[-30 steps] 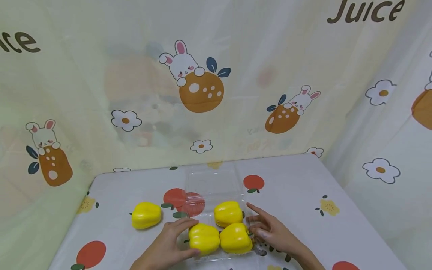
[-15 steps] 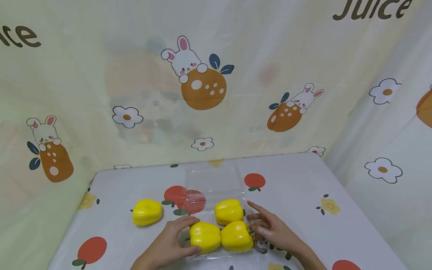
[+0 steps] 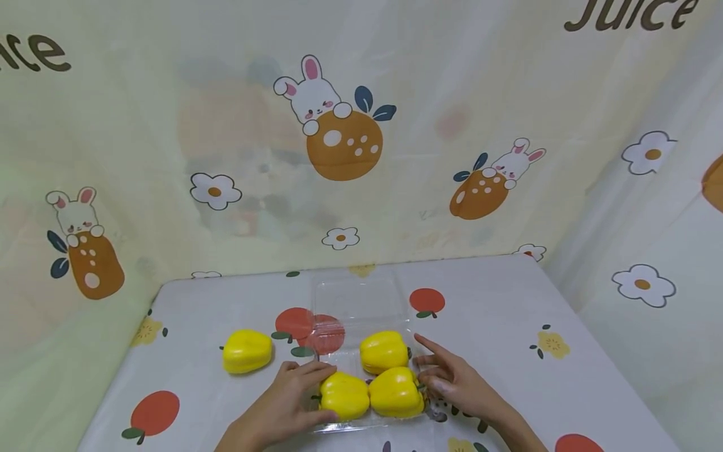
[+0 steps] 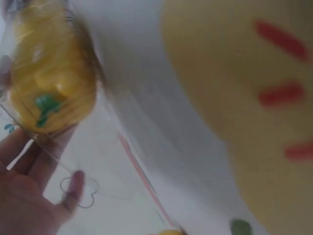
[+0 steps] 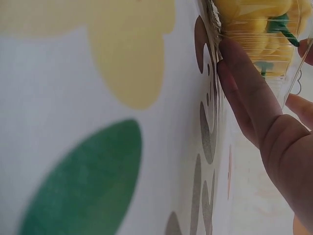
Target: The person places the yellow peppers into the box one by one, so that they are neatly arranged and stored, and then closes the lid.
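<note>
In the head view, a clear plastic clamshell box [image 3: 347, 425] lies open with three yellow bell peppers inside. My left hand [image 3: 285, 400] grips the front left pepper [image 3: 344, 395], fingers at its far side and thumb at its near side. Beside it sit the front right pepper [image 3: 396, 392] and the back pepper [image 3: 384, 351]. My right hand [image 3: 460, 384] rests at the box's right side, index finger extended forward. Fingers [image 5: 247, 73] lie against the clear wall in the right wrist view. Another pepper [image 3: 246, 351] lies outside, left of the box.
The box's clear lid [image 3: 358, 301] lies folded back toward the rear. A fruit-patterned cloth covers the table [image 3: 486, 301]. A printed curtain [image 3: 418, 81] hangs behind the table and along both sides.
The front left pepper has turned slightly and shifted a little right under my left hand. My right hand keeps its place by the box. The head view has tilted a little.
</note>
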A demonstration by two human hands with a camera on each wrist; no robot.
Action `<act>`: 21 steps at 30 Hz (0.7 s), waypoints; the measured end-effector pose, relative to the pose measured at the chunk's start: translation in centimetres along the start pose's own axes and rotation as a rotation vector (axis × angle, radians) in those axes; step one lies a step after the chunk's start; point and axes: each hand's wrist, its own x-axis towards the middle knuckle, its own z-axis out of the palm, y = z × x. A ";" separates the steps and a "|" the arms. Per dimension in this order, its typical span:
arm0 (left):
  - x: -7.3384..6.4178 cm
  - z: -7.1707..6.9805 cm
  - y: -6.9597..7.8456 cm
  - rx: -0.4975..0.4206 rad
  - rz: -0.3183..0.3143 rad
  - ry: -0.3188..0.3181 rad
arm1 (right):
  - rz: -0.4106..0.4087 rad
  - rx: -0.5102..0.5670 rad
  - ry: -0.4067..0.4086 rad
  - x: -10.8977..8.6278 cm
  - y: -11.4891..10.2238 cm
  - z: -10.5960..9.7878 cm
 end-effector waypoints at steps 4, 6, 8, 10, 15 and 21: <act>0.1 0.0 -0.2 0.031 0.006 -0.005 | 0.003 -0.012 0.009 0.0 0.0 -0.2; 0.1 0.1 -0.2 0.041 0.016 0.001 | 0.001 -0.016 0.010 0.0 0.0 -0.3; 0.1 0.2 -0.3 0.049 0.024 0.008 | -0.005 -0.016 0.008 -0.1 0.0 -0.3; 0.1 0.3 -0.3 0.055 0.027 0.011 | -0.009 -0.013 0.005 -0.1 0.0 -0.4; 0.2 0.3 -0.2 0.068 0.026 0.005 | -0.009 -0.016 0.010 -0.1 0.0 -0.4; -0.2 0.1 -0.1 0.110 0.037 -0.007 | 0.012 -0.016 0.009 0.0 -0.3 0.0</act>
